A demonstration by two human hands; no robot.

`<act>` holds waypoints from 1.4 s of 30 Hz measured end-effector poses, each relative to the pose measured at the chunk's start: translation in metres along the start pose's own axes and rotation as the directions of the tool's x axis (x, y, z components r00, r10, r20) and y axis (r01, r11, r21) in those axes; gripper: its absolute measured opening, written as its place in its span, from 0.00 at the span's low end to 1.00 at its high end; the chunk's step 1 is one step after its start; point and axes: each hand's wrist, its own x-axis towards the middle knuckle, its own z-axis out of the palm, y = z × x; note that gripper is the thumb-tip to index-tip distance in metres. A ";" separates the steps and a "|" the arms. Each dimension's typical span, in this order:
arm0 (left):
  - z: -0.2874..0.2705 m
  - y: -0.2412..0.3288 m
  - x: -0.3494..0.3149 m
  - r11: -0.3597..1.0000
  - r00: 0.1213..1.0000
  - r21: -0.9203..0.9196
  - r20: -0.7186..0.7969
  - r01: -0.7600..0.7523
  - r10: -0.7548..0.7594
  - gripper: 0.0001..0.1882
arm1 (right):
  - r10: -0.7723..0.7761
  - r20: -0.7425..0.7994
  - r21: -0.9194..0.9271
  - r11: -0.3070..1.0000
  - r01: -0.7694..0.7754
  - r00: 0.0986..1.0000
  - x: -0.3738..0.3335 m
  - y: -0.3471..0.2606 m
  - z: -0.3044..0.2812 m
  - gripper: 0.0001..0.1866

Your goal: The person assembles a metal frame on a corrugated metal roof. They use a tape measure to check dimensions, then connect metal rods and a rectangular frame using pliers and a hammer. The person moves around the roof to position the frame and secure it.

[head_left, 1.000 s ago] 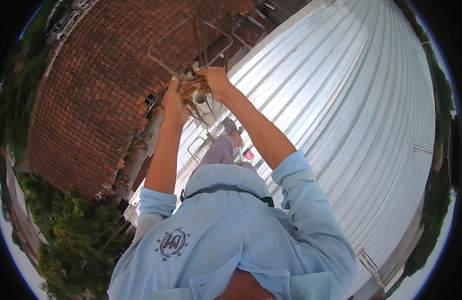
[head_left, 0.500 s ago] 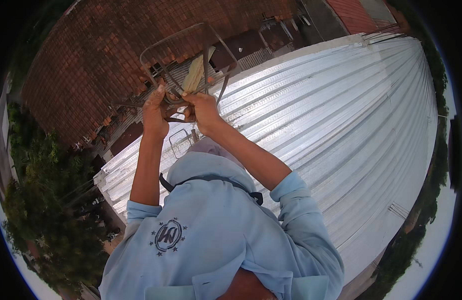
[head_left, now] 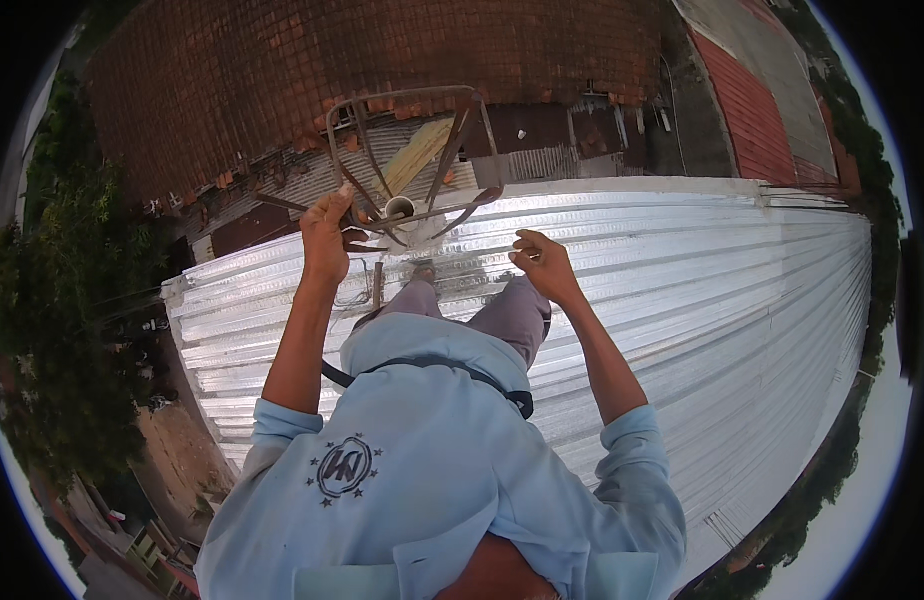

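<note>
A frame of bent, rusty-brown metal bars (head_left: 412, 92), much like a bare stool frame, stands up ahead of me. My left hand (head_left: 327, 235) is closed around a bar at its lower left, with a short dark bar end jutting out beside the fingers. Inside the frame's lower part shows the round mouth of a pale pipe or cup (head_left: 399, 208); I cannot tell which. Off to the right of the frame, my right hand (head_left: 544, 265) hangs over the roof, its fingers half curled and apart, with nothing visible between them.
Beneath me spreads a silvery ribbed sheet-metal roof (head_left: 682, 290); my legs (head_left: 512, 315) stand on it. Past its far edge lies a lower brown tiled roof (head_left: 232, 100), with a yellowish board (head_left: 417, 155) near it. A thin wire loop (head_left: 354, 285) is beside my left forearm. Trees (head_left: 72, 330) grow at left.
My right hand has let go of the frame and moved right, away from it. My left hand stays on the bars. The view has turned, bringing my legs and the pale round mouth into sight.
</note>
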 end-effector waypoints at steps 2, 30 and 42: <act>0.003 0.003 -0.002 1.000 1.000 0.012 -0.020 0.003 -0.002 0.16 | -0.096 0.096 -0.083 0.991 0.104 0.991 0.024 0.007 -0.009 0.32; 0.020 -0.013 -0.014 0.956 0.892 0.226 -0.369 -0.186 0.260 0.20 | -0.725 0.491 0.543 0.688 0.481 0.483 0.188 0.002 0.134 0.22; 0.023 -0.018 -0.015 0.961 0.879 0.215 -0.406 -0.175 0.251 0.22 | -0.654 0.376 0.661 0.686 0.304 0.657 0.210 -0.026 0.187 0.20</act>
